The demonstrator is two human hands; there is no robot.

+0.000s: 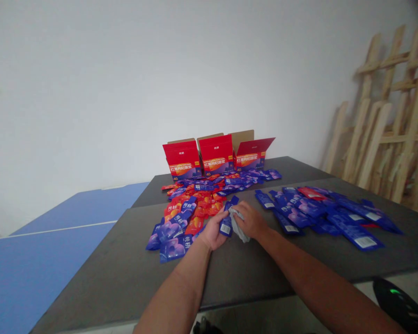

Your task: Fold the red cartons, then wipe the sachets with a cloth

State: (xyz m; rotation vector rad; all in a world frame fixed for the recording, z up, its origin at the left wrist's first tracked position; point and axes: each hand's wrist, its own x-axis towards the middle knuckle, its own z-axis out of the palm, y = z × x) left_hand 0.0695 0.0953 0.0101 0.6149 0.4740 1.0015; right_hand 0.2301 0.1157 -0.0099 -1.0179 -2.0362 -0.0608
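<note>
Near the middle of the dark table, my left hand (215, 233) is closed on a blue pouch (226, 224) whose white label faces up. My right hand (252, 220) grips a crumpled grey cloth (239, 227) right beside that pouch; whether the cloth touches it I cannot tell. Left of my hands lies a mixed heap of blue pouches (174, 228) and red-orange pouches (202, 204), which stretches back toward the boxes. To the right of my right hand is a second pile, mostly blue pouches (306, 207), with a red pouch (311, 193) among them.
Three red boxes (216, 155) with raised flaps stand at the back of the table (125, 269). A blue table (73, 227) with white lines adjoins on the left. Wooden frames (386, 116) lean against the wall at right. A dark object with a green light (395, 292) is at lower right.
</note>
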